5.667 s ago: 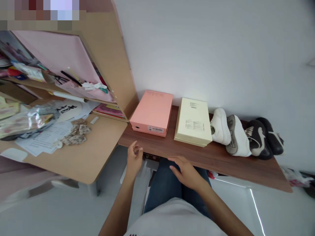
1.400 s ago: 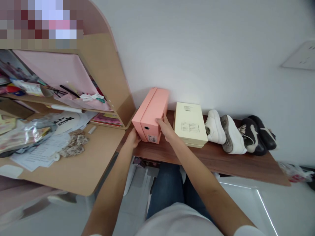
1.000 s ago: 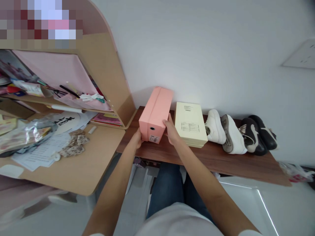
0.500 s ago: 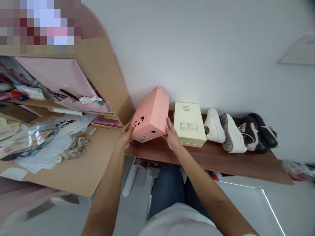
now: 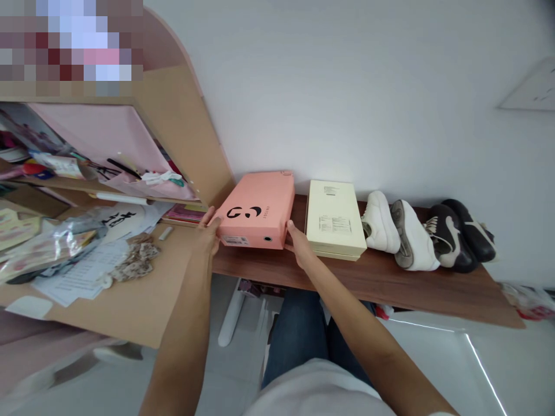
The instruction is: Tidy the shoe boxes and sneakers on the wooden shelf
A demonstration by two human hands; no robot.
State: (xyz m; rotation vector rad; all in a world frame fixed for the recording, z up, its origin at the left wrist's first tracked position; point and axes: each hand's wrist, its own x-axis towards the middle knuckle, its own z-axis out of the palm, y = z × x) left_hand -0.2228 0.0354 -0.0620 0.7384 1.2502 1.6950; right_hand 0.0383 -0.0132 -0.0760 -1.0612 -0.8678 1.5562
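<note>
A pink shoe box [image 5: 256,209] with a black logo on its top lies flat at the left end of the dark wooden shelf [image 5: 368,280]. My left hand [image 5: 209,231] grips its near left corner. My right hand [image 5: 295,247] grips its near right corner. A cream shoe box [image 5: 333,218] lies just to the right of the pink one, almost touching it.
A pair of white shoes [image 5: 401,230] and a pair of black shoes [image 5: 465,238] stand on the shelf to the right. On the left is a light desk [image 5: 130,294] littered with papers and a foil bag, under a pink-backed bookcase [image 5: 108,138].
My hands took hold of the pink box, tipped it up on its side and turned it over. It now lies flat with the logo side up.
</note>
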